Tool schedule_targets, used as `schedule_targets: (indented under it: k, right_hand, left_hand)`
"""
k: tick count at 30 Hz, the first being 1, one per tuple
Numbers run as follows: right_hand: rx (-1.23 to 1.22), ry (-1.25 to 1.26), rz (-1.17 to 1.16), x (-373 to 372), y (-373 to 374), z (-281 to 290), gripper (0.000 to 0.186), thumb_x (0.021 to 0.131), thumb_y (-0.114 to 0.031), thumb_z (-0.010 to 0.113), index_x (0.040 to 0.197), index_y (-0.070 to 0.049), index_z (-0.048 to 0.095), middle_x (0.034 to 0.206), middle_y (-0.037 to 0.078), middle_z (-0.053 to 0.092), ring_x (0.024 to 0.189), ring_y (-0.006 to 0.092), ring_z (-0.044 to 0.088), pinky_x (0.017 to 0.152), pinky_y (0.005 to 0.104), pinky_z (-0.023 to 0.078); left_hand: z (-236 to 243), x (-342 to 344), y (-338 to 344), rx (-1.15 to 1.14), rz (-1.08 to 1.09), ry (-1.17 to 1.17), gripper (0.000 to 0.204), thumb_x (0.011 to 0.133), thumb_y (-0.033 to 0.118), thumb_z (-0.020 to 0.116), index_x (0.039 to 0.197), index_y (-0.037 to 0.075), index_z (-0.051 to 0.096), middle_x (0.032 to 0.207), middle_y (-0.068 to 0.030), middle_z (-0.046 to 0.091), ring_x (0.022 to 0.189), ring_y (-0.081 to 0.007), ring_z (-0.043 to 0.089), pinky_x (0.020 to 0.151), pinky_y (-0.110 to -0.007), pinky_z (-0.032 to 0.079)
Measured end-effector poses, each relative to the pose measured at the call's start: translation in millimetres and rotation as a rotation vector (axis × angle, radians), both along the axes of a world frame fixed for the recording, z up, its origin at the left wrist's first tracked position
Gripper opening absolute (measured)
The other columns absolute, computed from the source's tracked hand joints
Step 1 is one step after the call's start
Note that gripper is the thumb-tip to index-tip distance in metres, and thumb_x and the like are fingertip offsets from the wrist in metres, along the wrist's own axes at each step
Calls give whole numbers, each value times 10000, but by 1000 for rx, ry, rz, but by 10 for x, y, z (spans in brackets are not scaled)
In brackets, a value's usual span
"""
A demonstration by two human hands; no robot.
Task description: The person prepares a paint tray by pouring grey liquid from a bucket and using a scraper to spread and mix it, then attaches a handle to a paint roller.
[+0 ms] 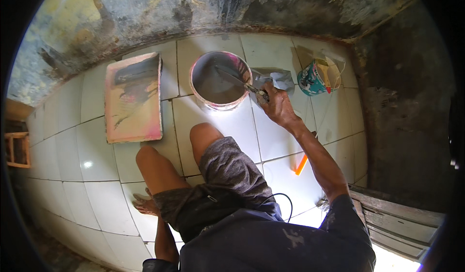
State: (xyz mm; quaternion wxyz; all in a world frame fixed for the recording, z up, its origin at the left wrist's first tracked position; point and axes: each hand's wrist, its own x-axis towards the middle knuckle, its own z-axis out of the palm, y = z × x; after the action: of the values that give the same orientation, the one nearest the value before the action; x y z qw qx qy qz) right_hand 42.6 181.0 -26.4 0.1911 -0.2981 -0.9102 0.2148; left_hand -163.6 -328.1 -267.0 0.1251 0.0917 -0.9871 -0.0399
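My right hand (277, 106) grips the paint-crusted handle of a long flat-bladed tool (237, 80). Its blade slants down into a round bucket (193, 89) of grey paint (213, 83), whose rim is smeared with pink and grey. Low by my left thigh, my left hand (146, 204) has its fingers spread, holding nothing; whether it presses on the floor I cannot tell. To the bucket's left lies a pinkish paint tray (133, 122), with grey paint pooled at its far end and streaks down its slope.
A teal pail (306, 82) holding a brush (330, 76) stands at the far right. Grey crumpled plastic (281, 80) lies beside the bucket. An orange handle (301, 165) rests on the tiles (276, 180) near my right forearm. Patchy painted walls (184, 10) rise beyond.
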Motion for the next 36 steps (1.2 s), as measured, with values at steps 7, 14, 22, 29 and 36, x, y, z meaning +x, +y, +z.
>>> schedule_targets:
  k: [7, 14, 22, 29, 36]
  right_hand:
    - [-161, 39, -68, 14, 38, -158, 218, 764, -76, 574, 943, 17, 491, 750, 241, 586, 700, 389, 594, 622, 435, 466]
    - [-226, 25, -109, -31, -8, 23, 172, 773, -106, 597, 875, 19, 538, 713, 236, 588, 675, 398, 595, 622, 428, 470]
    - [-132, -13, -48, 10, 30, 28, 165, 767, -104, 590, 853, 16, 516, 659, 228, 565, 636, 396, 583, 605, 431, 464]
    - [-230, 42, -99, 5, 35, 64, 176, 790, -138, 603, 863, 15, 559, 719, 231, 590, 679, 394, 600, 624, 420, 473]
    - [91, -28, 165, -556, 189, 175, 210, 815, -185, 580, 903, 4, 563, 758, 214, 615, 700, 398, 607, 653, 428, 492]
  left_hand:
    - [-2, -25, -13, 37, 17, -13, 984, 714, 723, 511, 1337, -19, 337, 1334, -260, 340, 1270, -373, 287, 1028, -497, 241]
    - [52, -20, 18, -24, 15, -63, 990, 722, 713, 512, 1340, -36, 317, 1343, -253, 327, 1273, -371, 280, 1032, -491, 239]
    - [52, -12, -15, 7, -23, -53, 1034, 696, 716, 542, 1329, -68, 311, 1347, -253, 314, 1279, -369, 258, 1036, -502, 221]
    - [-23, -17, -4, 4, -32, -28, 847, 762, 721, 427, 1352, 113, 391, 1367, -251, 291, 1283, -370, 253, 1027, -514, 228]
    - [91, 10, 25, -10, -18, -45, 846, 768, 718, 416, 1353, 108, 385, 1375, -245, 283, 1283, -370, 252, 1031, -508, 227]
